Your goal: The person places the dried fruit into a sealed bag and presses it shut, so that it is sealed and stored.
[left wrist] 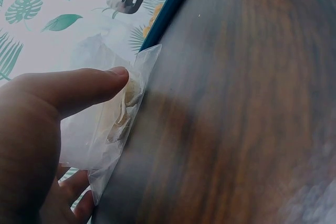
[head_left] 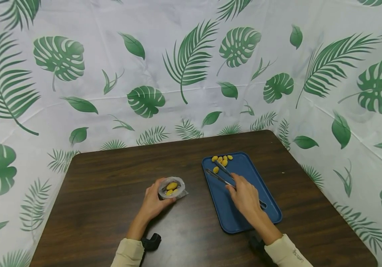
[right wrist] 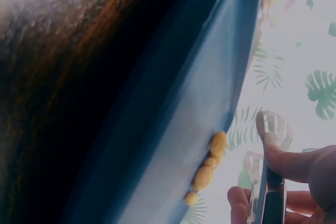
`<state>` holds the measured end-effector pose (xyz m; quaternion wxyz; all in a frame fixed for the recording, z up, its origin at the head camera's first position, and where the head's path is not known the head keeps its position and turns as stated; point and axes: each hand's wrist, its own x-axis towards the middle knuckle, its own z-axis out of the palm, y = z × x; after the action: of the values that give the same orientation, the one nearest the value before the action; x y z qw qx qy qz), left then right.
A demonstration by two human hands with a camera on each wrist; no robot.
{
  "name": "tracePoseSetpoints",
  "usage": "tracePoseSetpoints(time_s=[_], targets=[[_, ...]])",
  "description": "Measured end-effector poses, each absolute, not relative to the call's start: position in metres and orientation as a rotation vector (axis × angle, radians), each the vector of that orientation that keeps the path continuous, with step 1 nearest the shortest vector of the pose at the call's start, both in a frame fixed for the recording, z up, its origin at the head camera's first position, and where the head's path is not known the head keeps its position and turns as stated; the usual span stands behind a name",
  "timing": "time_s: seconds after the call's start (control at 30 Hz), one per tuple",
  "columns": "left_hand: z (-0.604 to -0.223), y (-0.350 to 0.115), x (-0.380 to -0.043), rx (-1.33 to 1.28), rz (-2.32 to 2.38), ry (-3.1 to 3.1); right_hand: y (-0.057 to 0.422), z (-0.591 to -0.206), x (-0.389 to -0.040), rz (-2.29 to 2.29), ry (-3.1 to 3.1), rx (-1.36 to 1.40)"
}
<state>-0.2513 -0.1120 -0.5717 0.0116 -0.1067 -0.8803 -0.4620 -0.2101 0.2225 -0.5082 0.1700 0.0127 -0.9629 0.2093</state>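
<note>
My left hand (head_left: 155, 202) grips a clear plastic bag (head_left: 181, 193) that stands on the table with its mouth turned up. Several small yellow oval pieces (head_left: 172, 185) lie inside it. In the left wrist view the thumb (left wrist: 89, 85) presses the near side of the bag, fingers behind. Over the blue tray (head_left: 224, 218), my right hand (head_left: 245, 194) holds metal tongs (head_left: 225, 180), thumb on one arm and fingers round the other. The tong tips are spread apart, close to several yellow pieces (head_left: 224, 162) at the tray's far left corner.
The dark wooden table (head_left: 111, 185) carries both bag and tray, the tray to the right. Behind and to the right hangs a white cloth (head_left: 184, 111) with green leaves. A black strap mount (head_left: 151, 242) sits at the left wrist.
</note>
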Motion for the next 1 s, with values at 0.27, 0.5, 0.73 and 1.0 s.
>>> tracePoseSetpoints(time_s=[0.27,0.5,0.73,1.0], targets=[[-0.57,-0.112,-0.25,-0.315,-1.454,-2.764,0.224,-0.512,-0.215,0.576,-2.737,0.015],[-0.57,-0.112,-0.251,-0.339,-1.444,-2.756,0.225,-0.514,-0.217,0.557,-2.751,-0.006],[-0.57,-0.112,-0.251,-0.319,-1.451,-2.772,0.23,-0.517,-0.223,0.528,-2.805,-0.05],[-0.572,-0.112,-0.251,-0.359,-1.452,-2.745,0.233,-0.521,-0.224,0.499,-2.821,-0.06]])
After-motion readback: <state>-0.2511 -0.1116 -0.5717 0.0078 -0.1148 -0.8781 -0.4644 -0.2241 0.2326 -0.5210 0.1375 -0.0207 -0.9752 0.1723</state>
